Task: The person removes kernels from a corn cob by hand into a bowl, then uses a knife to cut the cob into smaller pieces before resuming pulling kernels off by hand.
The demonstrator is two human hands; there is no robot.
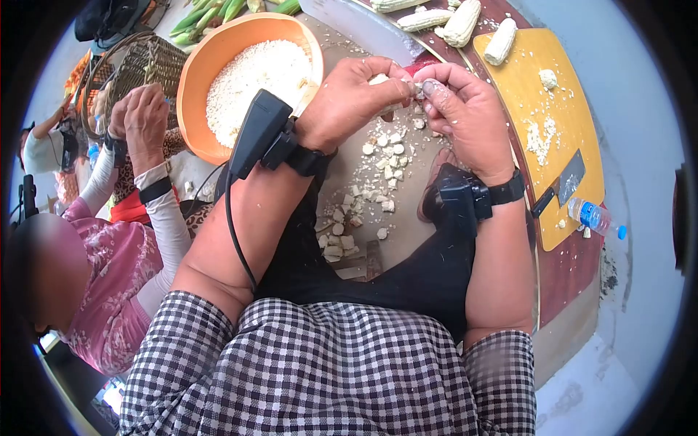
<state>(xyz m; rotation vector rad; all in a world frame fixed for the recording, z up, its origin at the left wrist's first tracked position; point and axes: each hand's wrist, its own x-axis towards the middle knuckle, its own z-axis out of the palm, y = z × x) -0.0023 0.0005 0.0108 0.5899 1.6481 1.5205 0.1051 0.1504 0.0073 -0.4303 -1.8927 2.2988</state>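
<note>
My left hand (356, 98) is wrapped around a pale corn cob (379, 79), most of which is hidden by the fingers. My right hand (469, 116) meets it at the cob's end, thumb and fingers pinched there on a small whitish piece (419, 90). Both hands are raised over the floor, between the bowl and the low table. Below them, broken white cob pieces (392, 156) and crumbs lie scattered on the ground. To the left of my left hand stands an orange bowl (190, 109) holding loose white kernels (251, 87).
On the red table a yellow cutting board (582, 109) carries a cleaver (571, 176), kernels and a cob (501, 41). A water bottle (596, 216) lies at its edge. More husked cobs (459, 23) are at the top. At left, another person (109, 269) sits near a wicker basket (149, 62).
</note>
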